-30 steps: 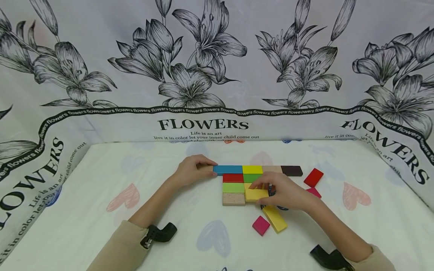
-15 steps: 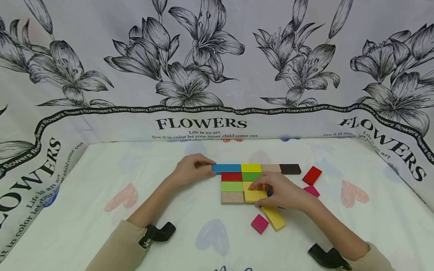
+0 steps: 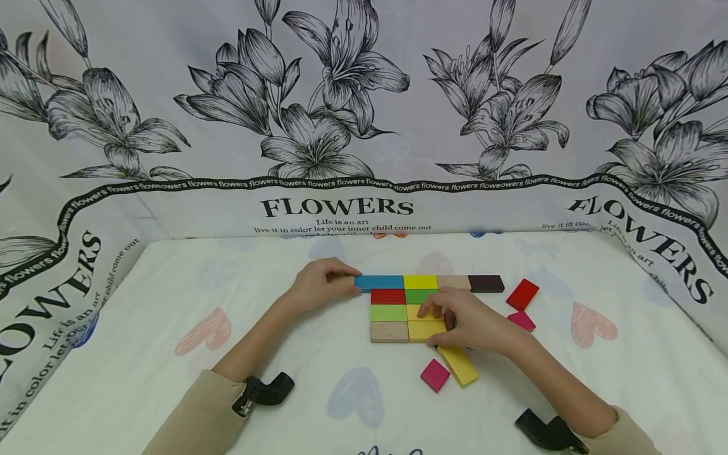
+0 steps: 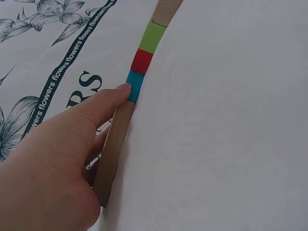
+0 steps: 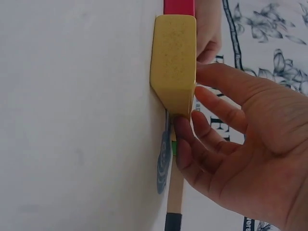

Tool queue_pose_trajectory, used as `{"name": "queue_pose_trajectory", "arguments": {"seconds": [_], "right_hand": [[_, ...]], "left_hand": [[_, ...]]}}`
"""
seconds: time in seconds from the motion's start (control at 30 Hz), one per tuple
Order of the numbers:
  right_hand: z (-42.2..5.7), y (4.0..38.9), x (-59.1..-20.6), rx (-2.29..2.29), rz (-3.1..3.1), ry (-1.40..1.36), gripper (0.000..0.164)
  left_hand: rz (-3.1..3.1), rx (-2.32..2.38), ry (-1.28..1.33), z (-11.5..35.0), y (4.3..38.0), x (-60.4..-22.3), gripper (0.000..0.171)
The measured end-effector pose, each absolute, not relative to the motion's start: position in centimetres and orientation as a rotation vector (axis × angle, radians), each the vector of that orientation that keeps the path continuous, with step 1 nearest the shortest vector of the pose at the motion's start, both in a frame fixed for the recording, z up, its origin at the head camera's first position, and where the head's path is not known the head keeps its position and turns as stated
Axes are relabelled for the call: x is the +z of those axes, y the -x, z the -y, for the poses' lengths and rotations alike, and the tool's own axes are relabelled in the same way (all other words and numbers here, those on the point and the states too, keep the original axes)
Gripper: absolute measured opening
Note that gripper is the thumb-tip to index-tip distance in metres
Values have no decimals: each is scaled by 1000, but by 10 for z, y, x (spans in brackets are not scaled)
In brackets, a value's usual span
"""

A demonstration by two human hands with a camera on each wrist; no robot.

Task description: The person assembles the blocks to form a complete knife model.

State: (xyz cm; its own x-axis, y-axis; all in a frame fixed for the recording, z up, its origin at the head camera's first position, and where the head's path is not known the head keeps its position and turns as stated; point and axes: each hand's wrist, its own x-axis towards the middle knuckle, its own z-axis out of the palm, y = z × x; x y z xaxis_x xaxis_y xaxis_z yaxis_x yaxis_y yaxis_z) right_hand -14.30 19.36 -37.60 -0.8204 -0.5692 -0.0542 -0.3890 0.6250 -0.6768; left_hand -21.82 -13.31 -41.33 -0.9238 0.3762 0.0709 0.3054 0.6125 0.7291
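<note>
Yellow block (image 3: 425, 332) has settled level beside the speckled block (image 3: 389, 332), right hand (image 3: 474, 320) pinching it, left hand (image 3: 320, 285) gripping a wooden strip (image 4: 115, 149)

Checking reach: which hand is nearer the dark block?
Right: the right hand is just on the person's side of the dark block; the left hand touches the blue block, toward the row's opposite end.

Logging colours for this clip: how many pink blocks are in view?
2. One pink block lies near the loose yellow block; the other lies by the loose red block. More could be hidden under the right hand.
</note>
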Motion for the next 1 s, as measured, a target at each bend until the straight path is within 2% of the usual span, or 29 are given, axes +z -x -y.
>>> {"name": "queue_pose_trajectory", "arguments": {"seconds": [0.5, 0.83, 1.0], "right_hand": [[-210, 136, -371, -1051, -2603, 730, 40], [-220, 112, -375, -1077, -2617, 563, 50], [-225, 102, -379, -1074, -2591, 499, 63]], "left_hand": [[-2725, 1229, -582, 132, 217, -412, 35], [-2724, 1229, -567, 132, 217, -413, 34], [-2721, 1228, -554, 133, 217, -412, 35]]}}
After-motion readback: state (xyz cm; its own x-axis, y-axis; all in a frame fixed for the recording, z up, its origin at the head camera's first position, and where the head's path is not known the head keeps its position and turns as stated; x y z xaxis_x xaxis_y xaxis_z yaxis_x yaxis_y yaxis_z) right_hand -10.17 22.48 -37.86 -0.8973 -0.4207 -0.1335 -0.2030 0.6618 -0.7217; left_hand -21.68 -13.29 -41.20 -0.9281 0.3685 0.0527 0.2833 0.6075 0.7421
